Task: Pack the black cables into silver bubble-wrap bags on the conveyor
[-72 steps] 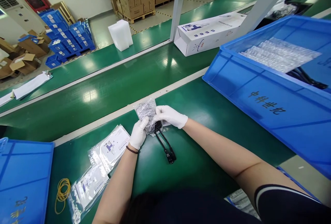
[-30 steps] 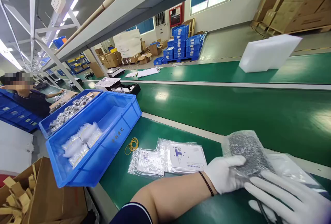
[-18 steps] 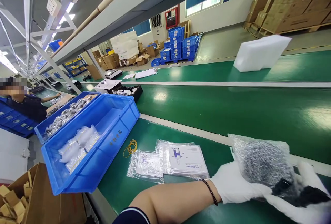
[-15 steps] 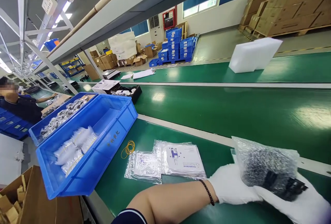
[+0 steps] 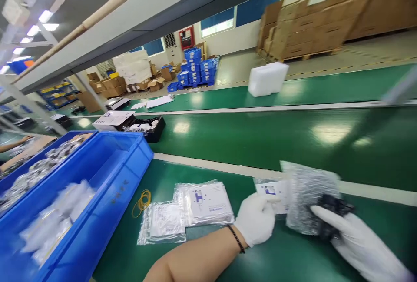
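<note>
In the head view, the left hand in a white glove rests on the green table mat with its fingers curled, and one finger presses a small white printed card in a clear sleeve. Just right of that card lies the clear bubble-wrap bag with a black part poking out. The right hand in a white glove has its fingers stretched out flat on the black part at the bag's lower right edge, pressing, not pinching. To do this well, I think the left hand should hold the card still while the right hand keeps the black part inside the bag so it cannot slide out. Left of the card lie two flat clear bags with white papers, then a loop of yellow rubber bands, then a big blue plastic bin with small clear packets. These are all apart from the bubble-wrap bag, so nothing blocks the hands. The picture is blurry.
</note>
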